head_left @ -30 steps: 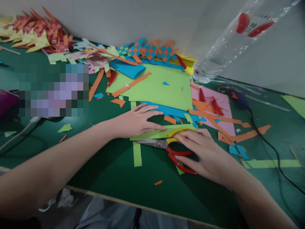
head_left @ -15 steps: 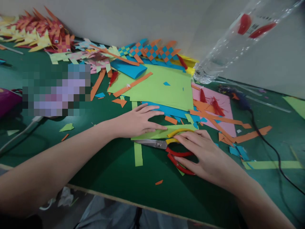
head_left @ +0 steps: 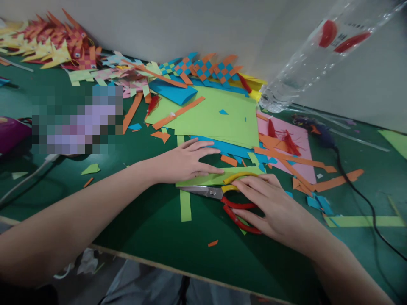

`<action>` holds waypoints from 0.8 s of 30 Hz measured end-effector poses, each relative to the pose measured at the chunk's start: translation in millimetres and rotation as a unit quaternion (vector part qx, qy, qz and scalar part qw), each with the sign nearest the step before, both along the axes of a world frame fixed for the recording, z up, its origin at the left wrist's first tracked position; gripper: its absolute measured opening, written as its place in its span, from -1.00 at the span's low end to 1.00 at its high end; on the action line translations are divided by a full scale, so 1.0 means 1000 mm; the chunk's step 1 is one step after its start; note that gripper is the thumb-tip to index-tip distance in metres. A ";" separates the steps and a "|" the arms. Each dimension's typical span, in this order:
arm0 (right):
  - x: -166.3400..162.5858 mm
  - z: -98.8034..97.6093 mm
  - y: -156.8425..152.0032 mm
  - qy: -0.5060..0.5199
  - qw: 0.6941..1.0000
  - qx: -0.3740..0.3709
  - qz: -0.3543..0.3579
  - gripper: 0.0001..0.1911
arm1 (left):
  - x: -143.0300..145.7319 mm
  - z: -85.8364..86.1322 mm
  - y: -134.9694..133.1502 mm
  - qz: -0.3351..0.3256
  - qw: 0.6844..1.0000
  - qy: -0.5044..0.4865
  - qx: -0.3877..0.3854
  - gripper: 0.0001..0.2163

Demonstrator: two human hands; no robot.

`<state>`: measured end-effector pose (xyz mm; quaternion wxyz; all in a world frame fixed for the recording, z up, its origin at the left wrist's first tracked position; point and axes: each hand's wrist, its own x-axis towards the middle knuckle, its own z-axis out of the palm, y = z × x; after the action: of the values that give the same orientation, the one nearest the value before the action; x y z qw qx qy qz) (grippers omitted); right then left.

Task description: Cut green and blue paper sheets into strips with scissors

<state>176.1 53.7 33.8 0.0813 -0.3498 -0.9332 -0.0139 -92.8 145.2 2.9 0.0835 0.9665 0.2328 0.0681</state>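
Observation:
My left hand (head_left: 186, 161) lies flat with fingers stretched out on a light green paper strip (head_left: 206, 178) on the green table (head_left: 159, 233). My right hand (head_left: 273, 207) rests with fingers spread over the red and yellow handles of a pair of scissors (head_left: 229, 199), touching them without gripping. The scissors lie on the table with the steel blades pointing left. Another green strip (head_left: 185, 205) lies just under the blades.
Large green sheet (head_left: 219, 116), blue paper and a pink sheet (head_left: 286, 144) with orange strips lie behind my hands. Woven paper fish (head_left: 203, 67) and more pile along the wall. A clear plastic bottle (head_left: 305, 59) leans at the right. A black cable (head_left: 352, 186) crosses the right side.
Almost nothing: both hands stay where they were; the view shifts very slightly.

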 end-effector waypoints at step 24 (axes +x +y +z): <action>0.001 0.001 -0.004 0.018 0.999 -0.038 -0.011 -0.64 | -0.002 0.000 0.002 -0.004 0.999 -0.032 -0.022 -0.61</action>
<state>177.5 49.6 34.6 0.0850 -0.3634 -0.9274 0.0268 -94.7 147.2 3.0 0.1128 0.9626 0.2280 0.0935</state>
